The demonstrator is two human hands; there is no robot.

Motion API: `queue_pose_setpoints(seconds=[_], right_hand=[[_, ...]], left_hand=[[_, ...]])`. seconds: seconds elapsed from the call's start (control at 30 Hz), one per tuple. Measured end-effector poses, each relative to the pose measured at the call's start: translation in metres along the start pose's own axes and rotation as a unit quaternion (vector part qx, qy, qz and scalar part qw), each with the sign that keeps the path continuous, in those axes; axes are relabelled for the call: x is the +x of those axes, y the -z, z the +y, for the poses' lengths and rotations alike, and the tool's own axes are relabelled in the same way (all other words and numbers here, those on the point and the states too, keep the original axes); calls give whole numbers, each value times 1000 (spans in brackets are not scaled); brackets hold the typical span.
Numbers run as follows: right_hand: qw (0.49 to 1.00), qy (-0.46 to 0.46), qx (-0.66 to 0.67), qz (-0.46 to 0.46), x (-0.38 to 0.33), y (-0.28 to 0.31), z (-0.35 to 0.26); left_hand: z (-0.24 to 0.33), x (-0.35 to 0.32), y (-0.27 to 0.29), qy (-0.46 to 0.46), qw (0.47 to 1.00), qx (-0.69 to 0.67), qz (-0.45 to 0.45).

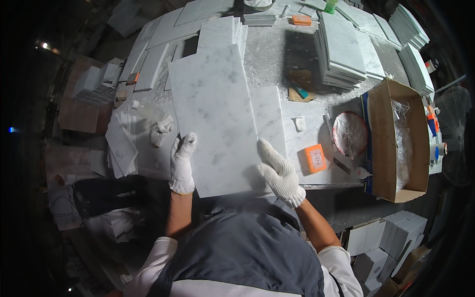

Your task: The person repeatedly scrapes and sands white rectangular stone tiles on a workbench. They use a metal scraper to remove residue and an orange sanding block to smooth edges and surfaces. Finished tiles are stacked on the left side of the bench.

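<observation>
1. Head view: left hand (pixel 182 166) in a white knit glove, fingers closed on the left long edge of a large white marble slab (pixel 215 119) near its lower corner.
2. Right hand (pixel 281 174), same kind of glove, closed on the slab's lower right edge, thumb on top of the face.
3. Slab is a long grey-veined rectangle, tilted slightly, its near end held at the counter's front edge, its far end reaching up over other tiles; whether it rests flat or is lifted, cannot tell.
4. A second marble tile (pixel 269 116) lies just under and right of it, partly covered.
5. Counter (pixel 272 59) is dusty grey stone, crowded.
6. Orange sanding block (pixel 315 158) lies just right of the right hand, on the counter.
7. Round red-rimmed lid or dish (pixel 350 133) sits further right, with a small blade tool (pixel 346 168) below it.
8. Open cardboard box (pixel 398 141) at the counter's right end, clear plastic wrap inside.
9. Stack of marble tiles (pixel 341 49) at upper right; another stack (pixel 220 29) beyond the slab's far end.
10. Second orange block (pixel 301 20) near the top edge.
11. Loose thin tiles (pixel 121 146) fan out left of the left hand, small white fittings nearby.
12. Cardboard cartons (pixel 391 237) stand on the floor at lower right.
</observation>
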State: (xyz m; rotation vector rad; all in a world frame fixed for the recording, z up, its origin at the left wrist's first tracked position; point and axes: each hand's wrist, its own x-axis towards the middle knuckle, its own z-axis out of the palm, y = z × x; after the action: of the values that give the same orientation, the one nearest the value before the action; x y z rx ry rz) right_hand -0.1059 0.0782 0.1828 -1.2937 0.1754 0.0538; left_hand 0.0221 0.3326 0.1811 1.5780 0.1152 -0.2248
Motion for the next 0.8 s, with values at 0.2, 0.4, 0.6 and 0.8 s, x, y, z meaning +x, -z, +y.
queue_pose_setpoints(seconds=[0.2, 0.4, 0.6, 0.8], right_hand=[[943, 234, -136, -195, -14, -26, -31], [905, 315, -160, -238, 1, -55, -41], [893, 331, -169, -255, 9, -64, -46], [934, 251, -101, -235, 3, -59, -34]], left_hand=[[-33, 16, 13, 101, 975, -167, -106], [-25, 20, -4, 203, 816, -510, -181], [-46, 40, -3, 209, 674, -606, -367], [-61, 43, 20, 72, 884, -399, -233]])
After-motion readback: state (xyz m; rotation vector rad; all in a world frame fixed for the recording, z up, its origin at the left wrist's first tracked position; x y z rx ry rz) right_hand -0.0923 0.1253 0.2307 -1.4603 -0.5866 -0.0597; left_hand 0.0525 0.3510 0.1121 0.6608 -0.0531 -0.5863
